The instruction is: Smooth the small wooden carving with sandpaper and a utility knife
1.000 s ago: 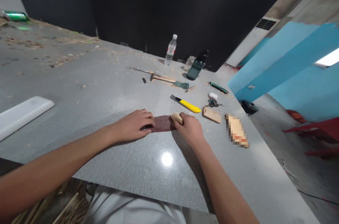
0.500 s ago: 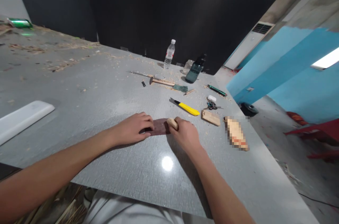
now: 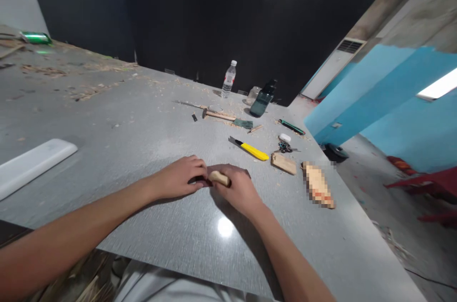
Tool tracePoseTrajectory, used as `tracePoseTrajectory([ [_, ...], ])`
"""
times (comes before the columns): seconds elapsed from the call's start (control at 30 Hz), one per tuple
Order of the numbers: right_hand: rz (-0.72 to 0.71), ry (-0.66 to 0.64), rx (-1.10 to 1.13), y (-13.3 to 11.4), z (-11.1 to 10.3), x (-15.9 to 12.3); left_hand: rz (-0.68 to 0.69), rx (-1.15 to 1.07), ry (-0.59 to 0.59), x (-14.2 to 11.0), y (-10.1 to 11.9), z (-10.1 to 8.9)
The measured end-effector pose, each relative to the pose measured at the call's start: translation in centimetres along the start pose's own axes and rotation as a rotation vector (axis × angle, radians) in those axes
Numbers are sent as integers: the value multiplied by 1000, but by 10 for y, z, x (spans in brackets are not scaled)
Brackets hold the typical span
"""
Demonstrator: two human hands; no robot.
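A small pale piece of wood (image 3: 219,178) with a rounded end is gripped in my right hand (image 3: 243,189), whose fingers are closed around it. It rests on a dark brown strip of sandpaper (image 3: 213,168) lying on the table, mostly covered by the hand. My left hand (image 3: 186,174) has its fingers curled down over the strip's left end, holding it against the table top. Beyond my right hand lies a yellow utility knife (image 3: 254,151) with its blade out. A flat wooden block (image 3: 283,163) is to the right of the knife.
Farther back are a hammer (image 3: 219,115), a water bottle (image 3: 229,79) and a dark spray bottle (image 3: 263,99). At the right lie a green-black cutter (image 3: 292,127), a white case (image 3: 284,138) and a blurred-out wooden piece (image 3: 317,185). A white bar-shaped object (image 3: 39,164) is at left.
My right hand has slid the wood piece leftward along the sandpaper, close to my left hand. My left hand stays in place on the strip. The view has tilted slightly.
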State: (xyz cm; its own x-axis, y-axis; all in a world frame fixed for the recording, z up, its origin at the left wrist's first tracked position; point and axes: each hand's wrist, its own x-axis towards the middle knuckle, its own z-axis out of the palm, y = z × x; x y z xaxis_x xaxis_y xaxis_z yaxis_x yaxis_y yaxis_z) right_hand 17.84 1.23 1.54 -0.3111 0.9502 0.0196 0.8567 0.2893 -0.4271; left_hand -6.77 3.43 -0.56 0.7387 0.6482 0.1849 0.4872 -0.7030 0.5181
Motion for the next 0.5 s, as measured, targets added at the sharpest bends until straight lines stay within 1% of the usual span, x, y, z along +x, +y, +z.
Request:
tracePoseTrajectory([
  [0.03,-51,-24,25,-3,2,-1,5,-7,9,0,0,0],
  [0.07,-66,-31,36,-4,3,-1,9,-10,13,0,-1,0],
  [0.1,-39,-19,28,-4,3,-1,8,-8,14,0,0,0],
  [0.2,146,66,-50,2,0,2,-11,11,2,1,1,-1],
  [0.27,210,98,-86,2,-2,3,-19,20,0,1,2,-1],
  [0.3,192,88,-86,0,-2,3,-17,19,4,1,2,-1],
  [0.43,-9,-16,-31,-13,0,1,19,-3,31,1,0,0],
  [0.47,-20,-22,-30,-14,0,1,21,-5,31,1,0,0],
  [0.5,1,-12,-39,-12,0,1,21,-2,29,1,-1,0],
])
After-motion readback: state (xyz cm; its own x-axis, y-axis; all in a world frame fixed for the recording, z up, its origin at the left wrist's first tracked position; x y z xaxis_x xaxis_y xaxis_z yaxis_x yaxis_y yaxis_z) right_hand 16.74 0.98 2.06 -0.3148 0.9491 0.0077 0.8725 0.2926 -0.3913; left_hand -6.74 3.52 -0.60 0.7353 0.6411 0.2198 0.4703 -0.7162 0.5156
